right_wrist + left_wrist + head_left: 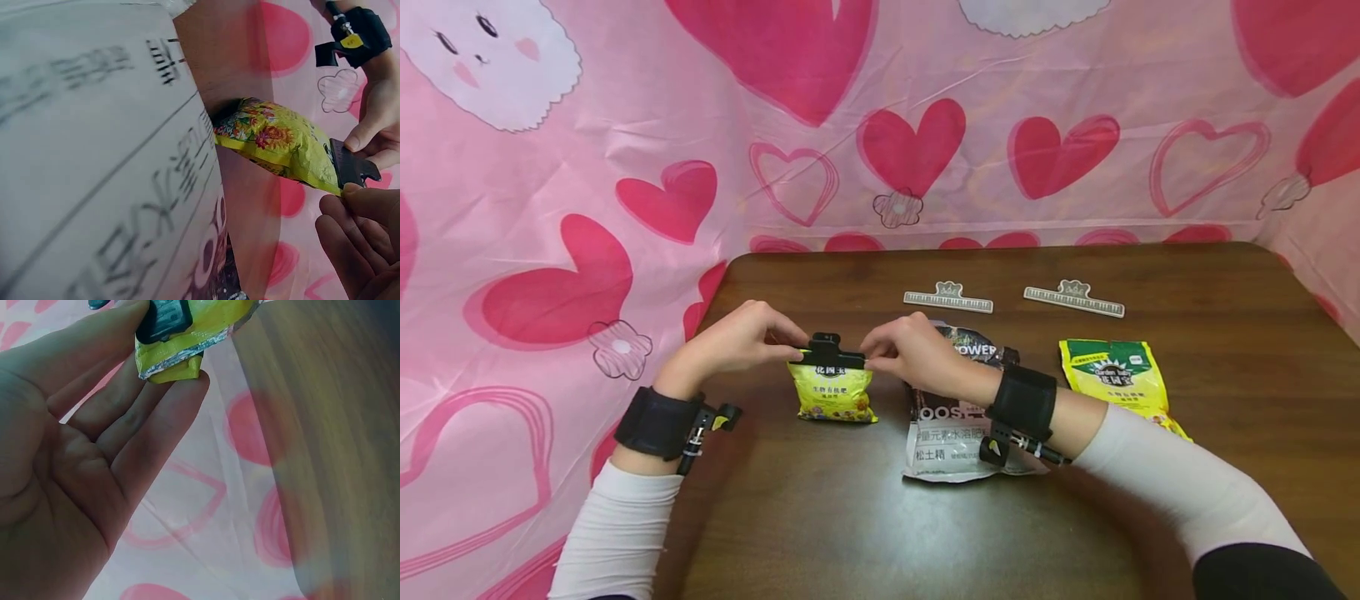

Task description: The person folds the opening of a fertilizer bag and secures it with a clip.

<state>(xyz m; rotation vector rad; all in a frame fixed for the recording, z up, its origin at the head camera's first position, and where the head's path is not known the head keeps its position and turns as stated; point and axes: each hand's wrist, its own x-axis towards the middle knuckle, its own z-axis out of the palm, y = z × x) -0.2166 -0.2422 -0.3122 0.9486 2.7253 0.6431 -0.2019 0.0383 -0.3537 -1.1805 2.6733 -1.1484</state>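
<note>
pinching one black clip [832,353] on one yellow bag [834,392]: left hand [741,337], right hand [910,353].

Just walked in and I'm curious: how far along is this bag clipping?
Nearly done: a black clip sits along the top of the small yellow bag, pinched by the left hand and right hand. Left: two pale clips lie unused at the back; the dark bag and green-topped bag show no clip.
</note>
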